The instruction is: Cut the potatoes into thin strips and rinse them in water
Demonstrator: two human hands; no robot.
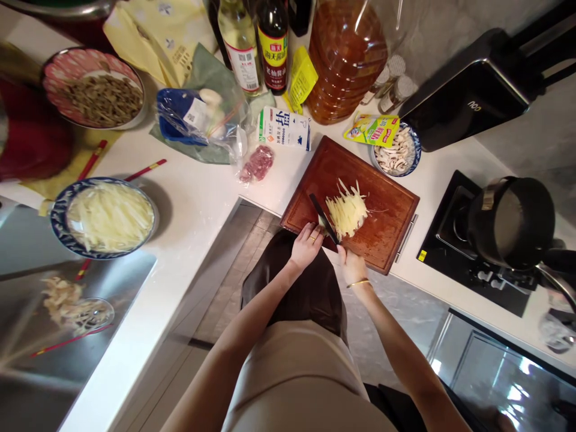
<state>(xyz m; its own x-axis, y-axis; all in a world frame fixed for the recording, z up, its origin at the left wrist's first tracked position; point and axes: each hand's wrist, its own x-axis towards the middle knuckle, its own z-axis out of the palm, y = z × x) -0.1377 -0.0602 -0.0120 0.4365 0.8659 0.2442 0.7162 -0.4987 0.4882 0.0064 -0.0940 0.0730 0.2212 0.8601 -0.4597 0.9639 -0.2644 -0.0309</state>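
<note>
My right hand (353, 267) is closed around the handle of a kitchen knife (323, 217). Its dark blade slants up and left across the near-left part of a brown wooden cutting board (382, 240). Directly right of the blade lies a heap of pale yellow shreds (347, 210), which look like potato. My left hand (307, 245) is at the board's near-left edge, beside the blade, with its fingers bent and close together. A small pale patch shows by those fingertips, and whatever they hold is too small to make out.
A bowl of pale shreds (110, 217) stands left beside the sink (27, 336). Behind the board are raw meat (257, 164), a salt packet (284, 128), bottles (273, 48) and a bowl of sliced mushrooms (396, 153). A black pot (513, 222) sits on the stove at right.
</note>
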